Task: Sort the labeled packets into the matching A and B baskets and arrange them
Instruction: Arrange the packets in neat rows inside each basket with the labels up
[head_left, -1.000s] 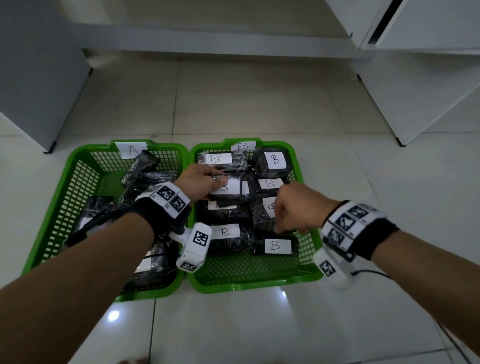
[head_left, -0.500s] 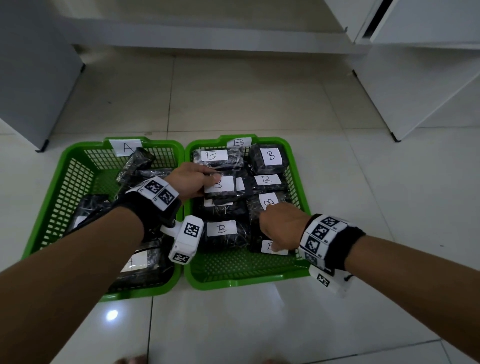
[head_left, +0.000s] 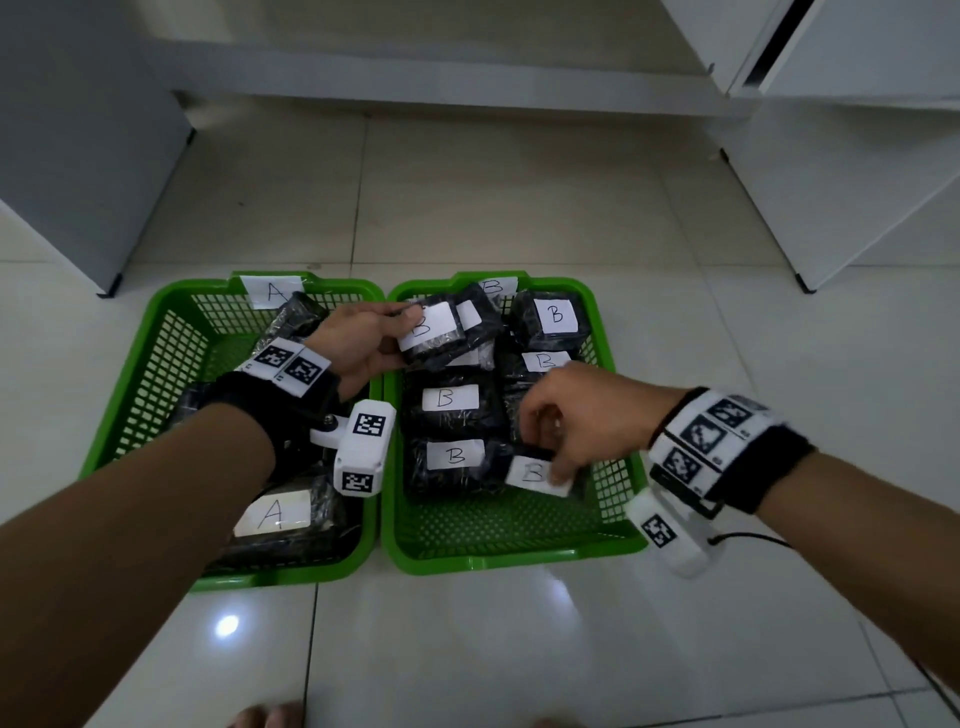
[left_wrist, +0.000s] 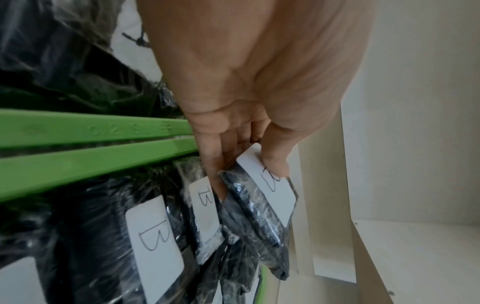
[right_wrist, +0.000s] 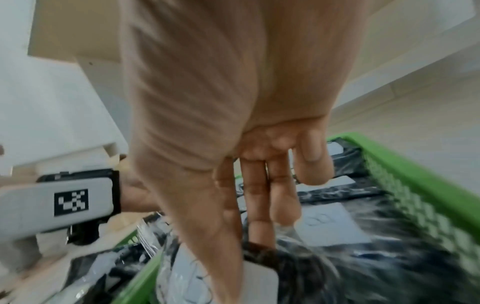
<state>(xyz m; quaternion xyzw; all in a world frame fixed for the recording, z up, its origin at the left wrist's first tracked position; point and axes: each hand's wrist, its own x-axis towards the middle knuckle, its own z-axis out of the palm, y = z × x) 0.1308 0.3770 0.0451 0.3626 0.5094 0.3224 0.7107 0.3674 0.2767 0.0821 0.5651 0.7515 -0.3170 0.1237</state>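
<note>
Two green baskets stand side by side on the floor: the A basket (head_left: 171, 322) on the left, the B basket (head_left: 519, 558) on the right. Several black packets with white B labels fill the B basket. My left hand (head_left: 410, 332) grips one B packet (head_left: 436, 330) at the back left of the B basket, raised and tilted. In the left wrist view the thumb (left_wrist: 275, 164) presses on this packet's label (left_wrist: 275, 195), with the fingers underneath. My right hand (head_left: 550, 457) pinches the front-right B packet (head_left: 535, 473), its fingertips (right_wrist: 259, 232) on the wrap.
A packet labelled A (head_left: 272, 514) lies at the front of the A basket, with more black packets behind my left arm. White cabinets stand at the left (head_left: 78, 156) and right (head_left: 831, 182). Glossy tiled floor (head_left: 467, 649) surrounds the baskets. Toes (head_left: 270, 714) show at the bottom edge.
My left hand has lifted a B packet from the middle row toward the basket's back left. My right hand came down to the front-right B packet and took hold of it.
</note>
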